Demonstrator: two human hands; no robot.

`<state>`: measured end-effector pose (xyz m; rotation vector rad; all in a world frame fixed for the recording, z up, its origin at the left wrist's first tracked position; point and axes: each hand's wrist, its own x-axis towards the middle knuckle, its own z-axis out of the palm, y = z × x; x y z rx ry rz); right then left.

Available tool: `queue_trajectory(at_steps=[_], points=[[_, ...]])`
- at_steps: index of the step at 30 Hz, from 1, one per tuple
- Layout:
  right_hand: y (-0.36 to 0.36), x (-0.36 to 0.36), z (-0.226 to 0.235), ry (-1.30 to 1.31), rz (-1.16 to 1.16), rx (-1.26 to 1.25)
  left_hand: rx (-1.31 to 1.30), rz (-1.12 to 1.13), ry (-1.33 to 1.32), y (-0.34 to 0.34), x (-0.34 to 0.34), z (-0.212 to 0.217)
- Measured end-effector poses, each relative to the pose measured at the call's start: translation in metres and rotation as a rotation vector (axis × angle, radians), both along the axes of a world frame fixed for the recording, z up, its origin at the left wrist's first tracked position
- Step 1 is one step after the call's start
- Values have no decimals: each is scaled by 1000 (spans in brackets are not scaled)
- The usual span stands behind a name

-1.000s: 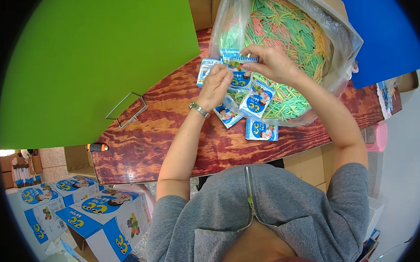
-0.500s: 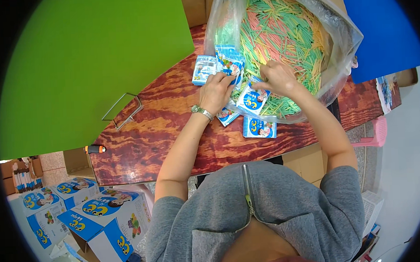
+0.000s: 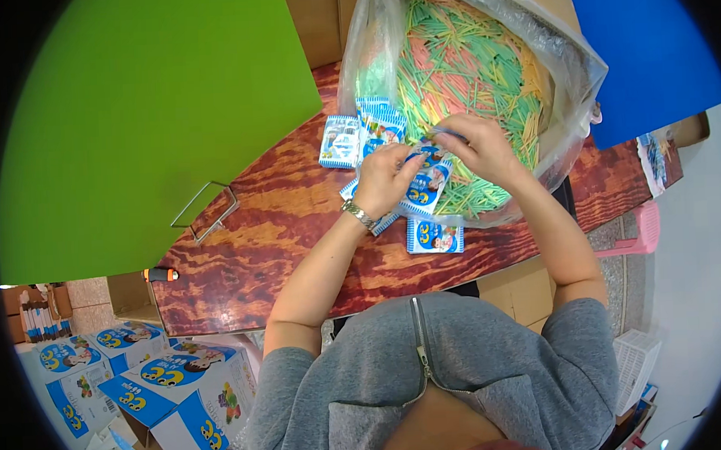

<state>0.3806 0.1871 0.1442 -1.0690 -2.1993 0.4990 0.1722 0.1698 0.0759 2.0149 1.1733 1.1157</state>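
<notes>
Head view: one large green panel [image 3: 147, 130] fills ten o'clock, beside a desk [image 3: 288, 236] with streaky red-brown wood grain; a single blue panel [image 3: 642, 52] stands at two o'clock, and a pale wall [image 3: 692, 267] runs down past three. At six o'clock is the wearer's grey zip top [image 3: 478, 348]. An open clear plastic liner [image 3: 576, 95] at one o'clock bears a heap of thin pastel sticks [image 3: 471, 75], green, pink, yellow and orange. Toward eight o'clock, off the desk, sit at least three blue-and-white printed cartons [image 3: 174, 374]; one white basket [image 3: 639, 366] stands at four o'clock and one pink plastic stool [image 3: 641, 230] at three.

The panels and liner are cut off by the frame; the hands hide parts of the packets, and the sticks are too many to count.

Two hands work just off centre, toward one and two o'clock. The left hand [image 3: 385, 180], with one metal-banded wristwatch [image 3: 358, 215], and the right hand [image 3: 484, 149] each have their fingers clamped on one blue-and-white packet [image 3: 428, 188], at the liner's near edge. At least four other packets [image 3: 436, 236] lie around it, some overlapping. One bent-wire frame [image 3: 215, 219] is at nine o'clock, with one orange-and-black tool [image 3: 161, 274] just below.
</notes>
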Motion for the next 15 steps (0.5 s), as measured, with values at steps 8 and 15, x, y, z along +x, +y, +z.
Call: queue_trajectory(at_steps=[8,15], points=[[17,-17,26,52,-80,-289,-464,-97,-500,19,-2,-1],[150,2,23,45,-123,-301,-385,52,-515,25,-11,-11]])
